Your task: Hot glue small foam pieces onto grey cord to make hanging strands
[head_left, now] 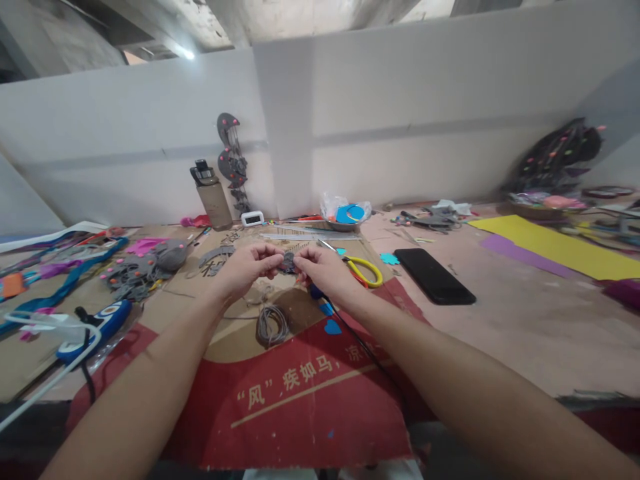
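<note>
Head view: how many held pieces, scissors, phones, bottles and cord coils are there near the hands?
Small grey craft piece, pinched by left hand and right hand: 1
Yellow-handled metal scissors: 1
Flat black phone: 1
Brown plastic bottle: 1
Grey cord coil: 1
Total: 5

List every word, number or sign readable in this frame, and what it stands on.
"“风”疾如马,凉": white print on the red cardboard; what follows is hidden by the right arm.
Display of the clock: too small to read.
Side of the bottle: no legible label.
The grey piece pinched by the left hand and right hand: no text visible.
</note>
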`<state>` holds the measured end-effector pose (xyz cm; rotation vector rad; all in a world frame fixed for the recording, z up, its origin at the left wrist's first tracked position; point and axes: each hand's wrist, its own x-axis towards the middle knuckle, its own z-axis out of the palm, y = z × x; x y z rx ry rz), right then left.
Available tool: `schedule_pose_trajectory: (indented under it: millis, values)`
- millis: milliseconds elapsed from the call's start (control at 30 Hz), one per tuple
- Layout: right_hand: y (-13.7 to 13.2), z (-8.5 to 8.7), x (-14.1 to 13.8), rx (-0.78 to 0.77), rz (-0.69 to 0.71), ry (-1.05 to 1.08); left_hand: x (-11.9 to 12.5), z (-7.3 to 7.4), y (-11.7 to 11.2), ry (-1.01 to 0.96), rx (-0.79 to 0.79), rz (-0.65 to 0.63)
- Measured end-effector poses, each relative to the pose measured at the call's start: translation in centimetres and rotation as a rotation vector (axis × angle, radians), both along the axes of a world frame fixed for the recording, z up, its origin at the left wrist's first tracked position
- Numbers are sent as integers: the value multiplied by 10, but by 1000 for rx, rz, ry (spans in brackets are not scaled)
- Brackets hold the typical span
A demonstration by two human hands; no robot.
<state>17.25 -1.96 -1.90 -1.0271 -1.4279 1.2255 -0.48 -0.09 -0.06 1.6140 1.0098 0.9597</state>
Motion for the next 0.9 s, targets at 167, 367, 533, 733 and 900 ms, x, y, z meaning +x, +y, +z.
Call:
schedule_pose_trajectory:
  millis: [167,367,533,733,900]
  values:
    - [1,-1,-1,19,-25,-12,1,-1,0,28,-41,-31]
    - [3,-5,-2,-14,17,39,5,-4,-1,4,-31,22]
    - [6,-11,-3,-7,65,158,6,-2,-3,-115,-126,22]
    - [5,-11,-2,100,72,170,8,-5,-4,-231,-319,-113]
    - [3,-7,0,156,72,118,11,-2,-7,-310,-409,-143]
